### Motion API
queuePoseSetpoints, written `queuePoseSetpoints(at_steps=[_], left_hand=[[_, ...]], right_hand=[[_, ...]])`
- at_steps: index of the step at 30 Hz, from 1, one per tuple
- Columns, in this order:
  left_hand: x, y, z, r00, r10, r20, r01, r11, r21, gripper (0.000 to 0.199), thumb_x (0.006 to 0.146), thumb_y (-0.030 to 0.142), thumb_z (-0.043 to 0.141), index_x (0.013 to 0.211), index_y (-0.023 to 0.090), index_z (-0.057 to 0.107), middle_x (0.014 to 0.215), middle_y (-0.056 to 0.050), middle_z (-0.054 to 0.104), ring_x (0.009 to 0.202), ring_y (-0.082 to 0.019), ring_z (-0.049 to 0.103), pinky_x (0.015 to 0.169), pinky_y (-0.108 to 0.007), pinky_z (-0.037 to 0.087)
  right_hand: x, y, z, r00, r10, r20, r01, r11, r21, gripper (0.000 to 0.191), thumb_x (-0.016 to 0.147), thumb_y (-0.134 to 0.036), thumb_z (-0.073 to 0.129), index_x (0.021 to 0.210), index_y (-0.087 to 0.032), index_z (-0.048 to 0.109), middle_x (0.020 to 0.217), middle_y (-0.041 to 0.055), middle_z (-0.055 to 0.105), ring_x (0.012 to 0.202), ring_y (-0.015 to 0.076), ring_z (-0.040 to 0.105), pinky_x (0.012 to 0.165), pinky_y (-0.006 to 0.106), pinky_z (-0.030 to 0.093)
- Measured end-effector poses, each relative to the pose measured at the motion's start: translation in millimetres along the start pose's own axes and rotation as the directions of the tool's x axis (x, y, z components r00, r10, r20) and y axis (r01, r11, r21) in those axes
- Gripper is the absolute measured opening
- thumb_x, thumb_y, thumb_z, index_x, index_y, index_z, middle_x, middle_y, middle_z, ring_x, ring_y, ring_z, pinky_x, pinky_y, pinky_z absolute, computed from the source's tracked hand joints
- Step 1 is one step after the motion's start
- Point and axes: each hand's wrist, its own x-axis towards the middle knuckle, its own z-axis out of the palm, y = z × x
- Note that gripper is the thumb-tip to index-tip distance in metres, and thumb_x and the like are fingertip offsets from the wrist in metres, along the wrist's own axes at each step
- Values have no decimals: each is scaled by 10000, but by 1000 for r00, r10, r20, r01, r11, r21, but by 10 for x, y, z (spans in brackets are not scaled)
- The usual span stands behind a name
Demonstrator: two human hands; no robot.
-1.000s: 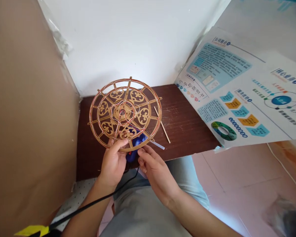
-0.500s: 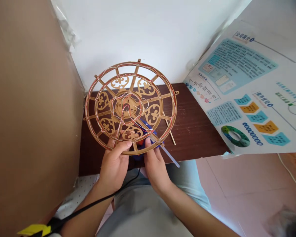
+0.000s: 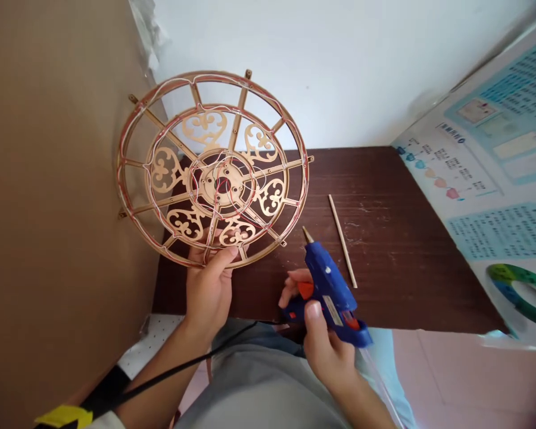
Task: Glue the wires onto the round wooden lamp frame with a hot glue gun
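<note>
My left hand [image 3: 208,295] grips the lower rim of a round wooden fretwork frame [image 3: 223,185], which has several spokes, scrolled cut-outs and thin white and red lines along its rings. The frame stands tilted above the table's left part. My right hand [image 3: 326,339] holds a blue hot glue gun [image 3: 328,286] with an orange trigger, its metal nozzle pointing up and away from the frame. A translucent glue stick [image 3: 379,381] trails from the gun's rear. A black cord [image 3: 174,372] runs from the gun across my left forearm.
A thin wooden stick [image 3: 343,241] lies on the dark brown wooden table [image 3: 406,280], right of the glue gun. A printed poster [image 3: 495,179] with blue panels lies at the right, a brown cardboard sheet [image 3: 58,208] stands at the left, and a white wall [image 3: 321,59] rises behind.
The glue gun has come out from behind the frame to its right, with its nozzle up. The frame has risen and shifted left in view. The wooden stick now lies fully uncovered.
</note>
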Motion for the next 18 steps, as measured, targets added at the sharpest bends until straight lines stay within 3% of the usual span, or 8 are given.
queuePoseSetpoints(at_steps=[3, 7, 11, 14, 18], left_hand=[[23, -56, 10, 999, 29, -39, -28, 999, 36, 589, 676, 151, 921, 1213, 330, 757, 1107, 21, 822, 1080, -234, 773, 1032, -391, 596], [36, -127, 33, 991, 100, -93, -91, 991, 93, 558, 656, 143, 934, 1161, 318, 777, 1086, 29, 824, 1036, -221, 775, 1003, -359, 592], [45, -162, 52, 985, 141, -96, -130, 984, 118, 454, 689, 135, 927, 1080, 323, 794, 1033, 52, 823, 958, -190, 777, 972, -332, 595], [45, -160, 63, 984, 150, -97, -137, 982, 129, 350, 725, 122, 905, 995, 318, 800, 994, 61, 819, 956, -177, 771, 977, -323, 593], [40, -146, 70, 986, 151, -65, -139, 978, 154, 305, 770, 121, 875, 988, 319, 798, 1021, 52, 816, 1004, -173, 760, 1001, -320, 586]], right_hand=[[24, -3, -79, 985, -130, 111, 145, 979, -141, 274, 1039, -449, 647, 1260, -291, 682, 1222, 106, 692, 1068, 279, 719, 914, 416, 606], [83, 23, -69, 980, -136, 148, 163, 968, -192, 169, 1052, -408, 641, 1185, -306, 667, 1040, 46, 695, 874, 212, 700, 800, 332, 585], [163, 22, -42, 956, -169, 239, 220, 954, -205, 138, 1058, -414, 618, 1054, -279, 643, 843, 6, 652, 736, 190, 651, 703, 316, 535], [196, 0, -18, 937, -196, 289, 262, 942, -208, 178, 1062, -427, 608, 1004, -260, 635, 812, 2, 648, 679, 179, 614, 662, 321, 502], [184, -35, 24, 954, -137, 267, 206, 945, -253, 246, 1084, -453, 562, 963, -250, 630, 807, 15, 655, 691, 191, 613, 665, 342, 486]])
